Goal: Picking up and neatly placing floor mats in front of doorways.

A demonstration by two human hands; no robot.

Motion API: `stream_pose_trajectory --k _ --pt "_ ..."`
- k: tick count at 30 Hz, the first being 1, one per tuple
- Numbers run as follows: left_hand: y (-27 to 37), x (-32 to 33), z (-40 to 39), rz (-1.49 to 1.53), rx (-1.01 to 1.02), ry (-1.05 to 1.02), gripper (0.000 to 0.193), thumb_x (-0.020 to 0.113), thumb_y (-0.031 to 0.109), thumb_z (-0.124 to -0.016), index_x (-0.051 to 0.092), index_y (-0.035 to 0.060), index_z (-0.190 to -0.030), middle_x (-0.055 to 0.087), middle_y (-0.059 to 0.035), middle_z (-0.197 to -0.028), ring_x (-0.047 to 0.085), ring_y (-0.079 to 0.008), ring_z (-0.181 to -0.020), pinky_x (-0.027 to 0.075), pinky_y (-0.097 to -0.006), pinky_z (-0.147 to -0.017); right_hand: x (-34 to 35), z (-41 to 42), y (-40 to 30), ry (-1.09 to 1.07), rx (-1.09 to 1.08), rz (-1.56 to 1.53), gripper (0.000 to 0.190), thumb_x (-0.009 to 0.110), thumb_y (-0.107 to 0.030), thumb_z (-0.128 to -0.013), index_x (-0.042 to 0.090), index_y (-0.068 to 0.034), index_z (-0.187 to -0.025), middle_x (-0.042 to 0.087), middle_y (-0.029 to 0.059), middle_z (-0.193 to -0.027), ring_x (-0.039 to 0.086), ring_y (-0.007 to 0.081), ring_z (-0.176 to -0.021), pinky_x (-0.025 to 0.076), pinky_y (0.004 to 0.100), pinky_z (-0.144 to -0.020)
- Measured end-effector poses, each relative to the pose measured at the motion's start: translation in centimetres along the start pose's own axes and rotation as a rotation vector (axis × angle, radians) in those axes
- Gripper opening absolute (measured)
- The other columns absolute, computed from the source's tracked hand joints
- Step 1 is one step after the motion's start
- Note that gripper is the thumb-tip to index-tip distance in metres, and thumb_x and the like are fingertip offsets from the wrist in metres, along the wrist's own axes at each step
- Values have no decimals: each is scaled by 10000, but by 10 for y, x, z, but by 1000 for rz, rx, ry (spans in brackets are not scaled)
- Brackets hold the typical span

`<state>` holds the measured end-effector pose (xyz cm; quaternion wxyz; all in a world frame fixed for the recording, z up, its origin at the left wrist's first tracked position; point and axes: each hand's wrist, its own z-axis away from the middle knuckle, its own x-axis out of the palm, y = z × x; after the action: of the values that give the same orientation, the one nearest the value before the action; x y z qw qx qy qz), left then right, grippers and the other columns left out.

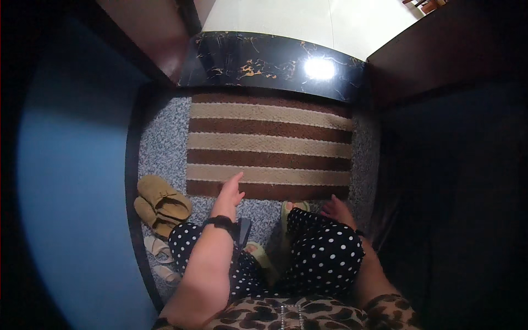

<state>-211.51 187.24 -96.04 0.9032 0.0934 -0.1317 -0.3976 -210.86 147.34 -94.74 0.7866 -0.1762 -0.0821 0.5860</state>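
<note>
My left hand (232,190) hangs over the near edge of a brown-and-beige striped doormat (268,142), empty, with thumb and fingers apart. A black band (222,222) circles that wrist, and a flat grey object (244,232) shows beside it; what it is I cannot tell. My right hand (339,211) is beside my right knee, near the mat's near right corner. Its fingers are spread, nothing shows in them, and the knee covers part of the hand. Light green open-toed slippers (260,255) are on my feet, below polka-dot trousers (326,251).
Tan closed-toe shoes (163,202) and pale shoes (159,249) line the left side of the speckled floor (163,144). Beyond the mat rises a black marble threshold (264,60), leading to a pale tiled floor (280,18). A blue panel (78,173) flanks the left; dark surfaces stand right.
</note>
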Motion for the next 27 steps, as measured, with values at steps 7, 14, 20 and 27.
stream_pose_trajectory --k 7,14,20,27 --pt "-38 -2 27 33 19 282 862 660 226 -768 64 242 -1390 177 -148 -1412 165 -338 -1309 259 -581 -973 12 6 -15 -62 18 -275 537 572 -259 -866 333 -54 -1300 434 159 -1134 449 284 -1040 469 462 -856" --pt "-44 -71 0 331 4 406 541 583 255 -796 347 43 -1234 396 -124 -1204 392 -281 -1147 369 -487 -910 -3 -25 2 -89 -174 -222 428 644 -297 -805 468 -102 -1143 489 98 -1062 524 238 -837 508 394 -723" --pt "-33 -83 -17 552 -19 426 579 632 248 -760 337 17 -1203 368 -108 -1235 434 -261 -1104 379 -443 -943 8 -59 -6 29 106 -547 460 713 -401 -724 521 -155 -1062 570 69 -935 552 229 -750 482 351 -593" --pt "-17 -76 -7 562 129 282 368 623 209 -805 474 69 -1111 493 -67 -1117 513 -224 -1000 435 -368 -895 15 -24 -14 -48 -88 -329 437 655 -380 -783 519 -138 -1120 574 59 -1009 562 202 -844 490 357 -717"
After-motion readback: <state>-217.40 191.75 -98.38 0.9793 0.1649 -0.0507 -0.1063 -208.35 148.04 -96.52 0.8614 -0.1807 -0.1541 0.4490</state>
